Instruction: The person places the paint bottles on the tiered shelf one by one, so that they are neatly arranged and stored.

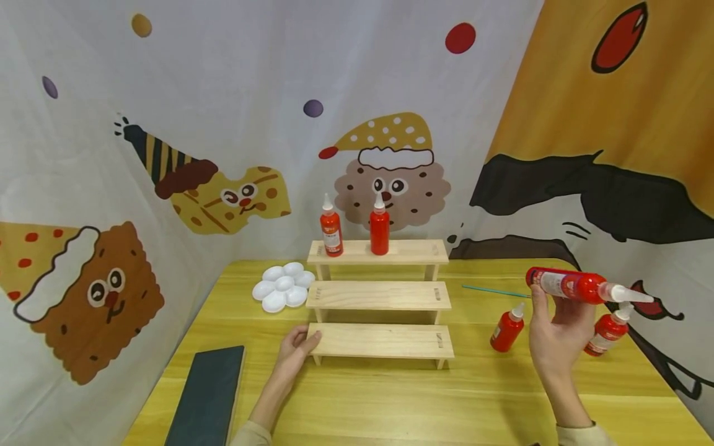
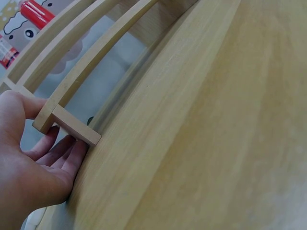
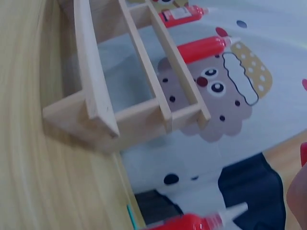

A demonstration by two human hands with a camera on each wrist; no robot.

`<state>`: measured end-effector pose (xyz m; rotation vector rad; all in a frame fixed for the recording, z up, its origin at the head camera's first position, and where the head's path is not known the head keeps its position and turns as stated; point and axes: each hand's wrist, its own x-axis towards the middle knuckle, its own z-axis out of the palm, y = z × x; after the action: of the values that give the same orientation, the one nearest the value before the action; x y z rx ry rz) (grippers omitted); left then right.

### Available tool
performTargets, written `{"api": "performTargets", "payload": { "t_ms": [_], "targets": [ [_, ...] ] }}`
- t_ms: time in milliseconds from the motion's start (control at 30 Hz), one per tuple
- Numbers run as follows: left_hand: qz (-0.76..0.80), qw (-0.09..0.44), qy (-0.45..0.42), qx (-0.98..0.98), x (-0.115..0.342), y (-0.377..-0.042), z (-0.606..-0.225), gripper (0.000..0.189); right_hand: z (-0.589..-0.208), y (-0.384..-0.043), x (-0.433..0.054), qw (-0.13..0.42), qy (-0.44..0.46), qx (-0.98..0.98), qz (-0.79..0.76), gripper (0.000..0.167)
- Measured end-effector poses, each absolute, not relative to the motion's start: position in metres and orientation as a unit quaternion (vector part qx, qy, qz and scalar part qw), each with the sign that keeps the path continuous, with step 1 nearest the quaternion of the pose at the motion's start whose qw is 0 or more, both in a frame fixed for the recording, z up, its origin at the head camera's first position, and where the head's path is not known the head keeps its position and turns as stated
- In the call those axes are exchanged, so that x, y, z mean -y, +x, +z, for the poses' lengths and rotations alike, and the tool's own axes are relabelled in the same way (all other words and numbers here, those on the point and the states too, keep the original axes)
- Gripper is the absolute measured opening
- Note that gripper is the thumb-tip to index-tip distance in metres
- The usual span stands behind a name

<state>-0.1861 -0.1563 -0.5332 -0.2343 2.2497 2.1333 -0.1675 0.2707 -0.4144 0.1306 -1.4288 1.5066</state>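
Observation:
A three-tier wooden display stand (image 1: pixel 379 341) is on the table, and my left hand (image 1: pixel 294 350) grips the left end of its lowest shelf. In the left wrist view, the thumb lies over the shelf end and the fingers (image 2: pixel 72 158) curl beneath it by the leg. My right hand (image 1: pixel 560 334) holds a red paint bottle (image 1: pixel 563 284) on its side above the table, white nozzle pointing right. Two more red paint bottles, one labelled (image 1: pixel 331 234) and one plain-faced (image 1: pixel 380 232), stand upright on the top shelf.
Below the held bottle, another red bottle (image 1: pixel 507 331) stands on the table, with one more (image 1: pixel 605 334) behind my right hand. A thin teal stick (image 1: pixel 495 290) lies behind them. Left of the stand are a white flower-shaped palette (image 1: pixel 284 283) and a dark flat board (image 1: pixel 206 396).

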Motion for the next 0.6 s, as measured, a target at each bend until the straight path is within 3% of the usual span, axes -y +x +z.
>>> {"api": "performTargets", "payload": {
  "t_ms": [600],
  "targets": [
    [0.679,0.018,-0.078,-0.73,0.157,-0.186,-0.533,0.045,-0.393,-0.207,-0.215,0.468,0.093,0.645,0.598,0.05]
  ]
}}
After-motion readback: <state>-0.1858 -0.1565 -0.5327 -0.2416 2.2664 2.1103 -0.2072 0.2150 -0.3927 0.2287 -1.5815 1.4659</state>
